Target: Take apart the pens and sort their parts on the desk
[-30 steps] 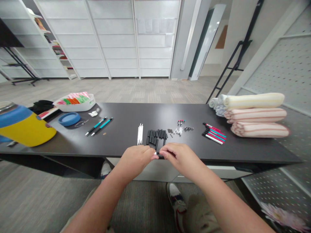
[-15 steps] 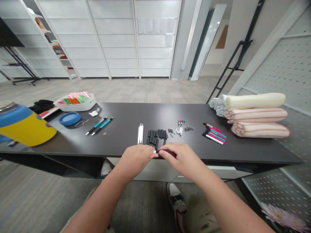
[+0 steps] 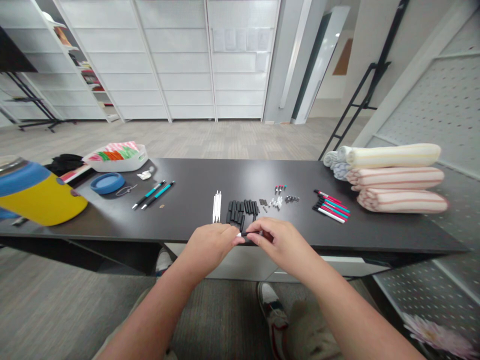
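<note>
Between my hands, over the table's front edge, is a small pen part with a white end and a black section [image 3: 244,234]. My left hand [image 3: 213,242] is closed on its white end. The thumb and fingertips of my right hand [image 3: 275,240] pinch the black section. Just beyond my hands lie several black pen grips [image 3: 236,211] and several slim white refills [image 3: 216,206]. Small clear pieces [image 3: 276,202], grey pieces [image 3: 263,202] and dark metallic pieces [image 3: 291,199] sit in little groups to the right, with small coloured-tip parts [image 3: 279,189] behind them.
Pen barrels in red, teal and white [image 3: 332,207] lie on the dark table [image 3: 198,175], near rolled towels [image 3: 401,177] at the right. Two teal pens [image 3: 158,195], a blue lid [image 3: 107,183], a white basket [image 3: 127,164] and a yellow-blue container [image 3: 41,192] are at the left.
My right hand has shifted slightly to the right, and more of the black section shows between my hands. My left hand stays in nearly the same place.
</note>
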Demonstrator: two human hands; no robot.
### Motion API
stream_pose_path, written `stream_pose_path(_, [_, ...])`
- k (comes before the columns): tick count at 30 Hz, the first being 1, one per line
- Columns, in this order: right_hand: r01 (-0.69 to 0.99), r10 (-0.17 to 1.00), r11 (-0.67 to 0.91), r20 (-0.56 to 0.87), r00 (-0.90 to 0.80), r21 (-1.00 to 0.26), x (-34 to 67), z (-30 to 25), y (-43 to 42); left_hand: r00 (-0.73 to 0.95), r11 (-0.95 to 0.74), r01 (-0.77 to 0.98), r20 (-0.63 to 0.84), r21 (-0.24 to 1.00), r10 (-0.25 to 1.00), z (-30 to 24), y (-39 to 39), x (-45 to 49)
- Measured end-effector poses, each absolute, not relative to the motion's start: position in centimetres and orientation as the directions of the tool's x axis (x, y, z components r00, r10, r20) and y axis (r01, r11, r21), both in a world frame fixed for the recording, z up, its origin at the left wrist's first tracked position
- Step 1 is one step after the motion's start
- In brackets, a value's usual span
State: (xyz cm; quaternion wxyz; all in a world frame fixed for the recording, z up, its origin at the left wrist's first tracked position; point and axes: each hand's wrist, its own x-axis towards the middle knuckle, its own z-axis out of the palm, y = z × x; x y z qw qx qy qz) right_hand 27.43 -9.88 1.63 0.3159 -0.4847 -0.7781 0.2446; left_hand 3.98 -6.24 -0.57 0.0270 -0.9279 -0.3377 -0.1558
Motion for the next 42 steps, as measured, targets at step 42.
stream_pose_path(42, [0.599,0.914,0.406,0.304,-0.269,-0.69,27.5,1.69,-9.85,0.702,-0.758,0.638,0.304,0.135,0.645,-0.45,-6.22,3.57])
